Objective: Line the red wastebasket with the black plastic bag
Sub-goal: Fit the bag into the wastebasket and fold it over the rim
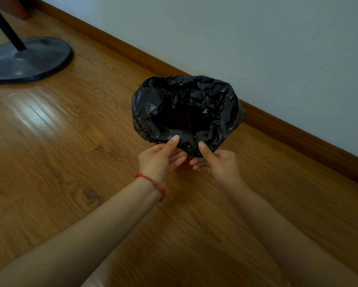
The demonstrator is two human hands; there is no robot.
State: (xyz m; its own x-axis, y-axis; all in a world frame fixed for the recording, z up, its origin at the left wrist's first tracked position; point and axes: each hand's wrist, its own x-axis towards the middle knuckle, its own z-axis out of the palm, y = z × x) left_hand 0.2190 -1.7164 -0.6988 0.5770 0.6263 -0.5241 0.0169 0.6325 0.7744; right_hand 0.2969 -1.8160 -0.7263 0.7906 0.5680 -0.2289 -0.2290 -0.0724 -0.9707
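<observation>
The black plastic bag (186, 108) is spread open and folded down over the rim of the red wastebasket (186, 163), which it hides almost fully; only a sliver of red shows between my hands. The basket stands on the wooden floor close to the wall. My left hand (160, 159), with a red string bracelet on the wrist, pinches the bag's near edge between thumb and fingers. My right hand (214, 160) pinches the same near edge just to the right. Both thumbs press on the black plastic.
A round dark stand base (28, 61) with a slanted black pole (5, 25) sits on the floor at the far left. A wooden baseboard (298, 139) and a pale wall (256, 48) run diagonally behind the basket. Open floor (70, 141) lies to the left.
</observation>
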